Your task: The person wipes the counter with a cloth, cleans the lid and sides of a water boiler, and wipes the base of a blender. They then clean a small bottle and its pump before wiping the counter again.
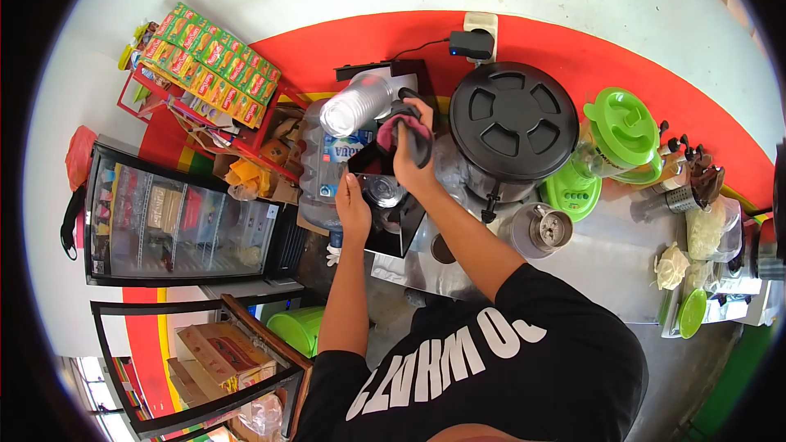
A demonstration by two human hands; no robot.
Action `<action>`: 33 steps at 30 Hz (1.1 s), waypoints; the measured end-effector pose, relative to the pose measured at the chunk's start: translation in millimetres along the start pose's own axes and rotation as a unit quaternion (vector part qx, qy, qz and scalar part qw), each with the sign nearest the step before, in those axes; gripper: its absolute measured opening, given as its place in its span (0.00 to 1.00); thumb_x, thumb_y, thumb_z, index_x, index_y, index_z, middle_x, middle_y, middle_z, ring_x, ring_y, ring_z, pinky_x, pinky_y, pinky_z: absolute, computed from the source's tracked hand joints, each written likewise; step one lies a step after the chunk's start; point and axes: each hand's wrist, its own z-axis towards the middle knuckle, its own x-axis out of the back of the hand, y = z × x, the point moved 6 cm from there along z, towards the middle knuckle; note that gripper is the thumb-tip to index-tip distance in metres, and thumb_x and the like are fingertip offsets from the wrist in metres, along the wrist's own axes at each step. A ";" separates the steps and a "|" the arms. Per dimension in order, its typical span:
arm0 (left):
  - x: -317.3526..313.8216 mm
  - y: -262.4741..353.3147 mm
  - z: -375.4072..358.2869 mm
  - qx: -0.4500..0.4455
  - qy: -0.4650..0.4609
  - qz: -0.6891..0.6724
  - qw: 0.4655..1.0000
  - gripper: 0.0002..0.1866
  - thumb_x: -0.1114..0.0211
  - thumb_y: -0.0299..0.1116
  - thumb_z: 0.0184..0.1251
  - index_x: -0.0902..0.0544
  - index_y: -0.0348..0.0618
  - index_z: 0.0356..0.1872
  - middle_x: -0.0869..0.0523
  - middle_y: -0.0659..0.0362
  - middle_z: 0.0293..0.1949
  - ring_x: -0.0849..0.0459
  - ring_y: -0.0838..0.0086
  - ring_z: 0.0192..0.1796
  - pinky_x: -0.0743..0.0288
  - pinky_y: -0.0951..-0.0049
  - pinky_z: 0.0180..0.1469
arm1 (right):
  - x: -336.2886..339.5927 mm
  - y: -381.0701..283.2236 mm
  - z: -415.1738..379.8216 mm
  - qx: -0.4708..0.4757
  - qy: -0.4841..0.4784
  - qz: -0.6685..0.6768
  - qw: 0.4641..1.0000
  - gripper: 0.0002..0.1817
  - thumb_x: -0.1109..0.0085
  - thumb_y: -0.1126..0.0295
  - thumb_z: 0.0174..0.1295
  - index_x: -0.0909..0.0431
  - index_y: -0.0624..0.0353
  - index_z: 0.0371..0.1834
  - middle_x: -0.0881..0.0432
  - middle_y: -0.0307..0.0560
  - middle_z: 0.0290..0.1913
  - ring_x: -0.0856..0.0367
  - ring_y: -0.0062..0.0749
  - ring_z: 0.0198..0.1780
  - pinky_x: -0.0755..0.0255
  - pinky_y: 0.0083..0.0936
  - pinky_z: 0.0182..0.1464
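Observation:
A crumpled pink and dark grey cloth is bunched in my right hand, against the upper part of a black, shiny box-like stand. My left hand grips the left edge of that stand, fingers pointing up. Inside the stand's lower part is a round clear or metallic piece; its details are hard to make out. Just beyond my hands lies a stack of clear plastic cups. A large clear water bottle with a blue label stands left of my left hand.
Right of my right hand stands a large container with a black lid, then a green blender and a metal canister on the steel counter. A glass-door fridge and a rack of seasoning packets are at left.

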 end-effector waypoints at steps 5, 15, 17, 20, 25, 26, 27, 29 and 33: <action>0.7 7.9 -1.7 -0.008 0.001 0.028 1.000 0.26 0.53 0.47 0.92 0.19 0.29 0.50 0.14 0.57 0.41 0.20 0.75 0.44 0.24 0.70 0.51 | 6.8 80.7 -21.2 0.096 0.002 -0.404 0.910 0.33 0.50 0.77 0.72 0.41 0.62 0.81 0.18 0.74 0.58 0.15 0.64 0.56 0.21 0.47 0.60; -3.9 14.5 -2.6 -0.035 0.012 0.033 0.999 0.26 0.53 0.46 0.92 0.18 0.29 0.57 0.14 0.58 0.41 0.20 0.76 0.44 0.25 0.72 0.50 | 43.4 119.5 -44.0 -0.340 0.135 -0.146 0.919 0.19 0.53 0.62 0.83 0.23 0.66 0.63 0.13 0.54 0.47 0.17 0.40 0.42 0.21 0.31 0.56; -7.7 -0.5 -0.9 -0.051 0.033 0.014 0.998 0.26 0.53 0.46 0.92 0.18 0.30 0.57 0.15 0.59 0.40 0.22 0.77 0.43 0.26 0.72 0.48 | 29.4 55.0 -40.5 -0.175 0.196 0.062 0.963 0.17 0.53 0.64 0.82 0.23 0.64 0.63 0.16 0.46 0.51 0.18 0.31 0.48 0.22 0.28 0.57; -7.9 -1.6 0.9 -0.054 0.039 -0.009 0.998 0.26 0.53 0.47 0.92 0.17 0.31 0.58 0.17 0.61 0.38 0.25 0.78 0.40 0.29 0.73 0.45 | 8.6 12.4 -24.9 -0.092 0.138 -0.050 0.985 0.15 0.52 0.64 0.83 0.27 0.59 0.65 0.20 0.43 0.52 0.20 0.28 0.50 0.23 0.28 0.56; -6.3 9.6 -2.2 -0.025 0.016 -0.003 1.000 0.25 0.53 0.46 0.92 0.17 0.31 0.59 0.17 0.62 0.37 0.26 0.79 0.39 0.30 0.73 0.45 | -17.2 0.8 10.2 -0.013 0.022 -0.040 0.999 0.14 0.52 0.64 0.84 0.30 0.57 0.66 0.22 0.43 0.53 0.21 0.26 0.49 0.27 0.25 0.57; -6.1 9.5 -1.5 -0.040 0.024 0.000 0.999 0.25 0.52 0.46 0.92 0.17 0.31 0.58 0.18 0.62 0.36 0.26 0.79 0.39 0.30 0.73 0.45 | -12.3 8.4 15.4 -0.047 0.041 -0.027 0.998 0.14 0.53 0.63 0.85 0.30 0.57 0.65 0.23 0.45 0.52 0.21 0.30 0.50 0.27 0.26 0.59; -5.7 9.2 -0.4 -0.056 0.034 0.002 0.998 0.25 0.52 0.45 0.92 0.17 0.31 0.57 0.19 0.63 0.35 0.27 0.78 0.39 0.30 0.72 0.44 | -6.5 18.1 19.0 -0.081 0.060 -0.013 0.995 0.14 0.54 0.62 0.86 0.30 0.58 0.64 0.23 0.47 0.51 0.22 0.33 0.52 0.28 0.28 0.61; -5.3 6.3 0.8 -0.055 0.039 0.002 0.998 0.24 0.52 0.45 0.92 0.17 0.31 0.55 0.20 0.63 0.34 0.28 0.78 0.38 0.30 0.72 0.44 | 5.2 43.7 19.8 -0.083 0.071 -0.022 0.994 0.16 0.53 0.62 0.85 0.26 0.61 0.65 0.21 0.46 0.55 0.22 0.29 0.54 0.29 0.27 0.62; -3.8 9.4 -1.3 -0.033 0.032 0.011 0.999 0.24 0.51 0.44 0.91 0.18 0.29 0.53 0.24 0.62 0.31 0.30 0.77 0.37 0.32 0.69 0.42 | 20.7 94.2 14.0 -0.080 0.072 -0.125 0.986 0.20 0.51 0.65 0.82 0.24 0.66 0.68 0.18 0.54 0.63 0.22 0.43 0.64 0.30 0.34 0.68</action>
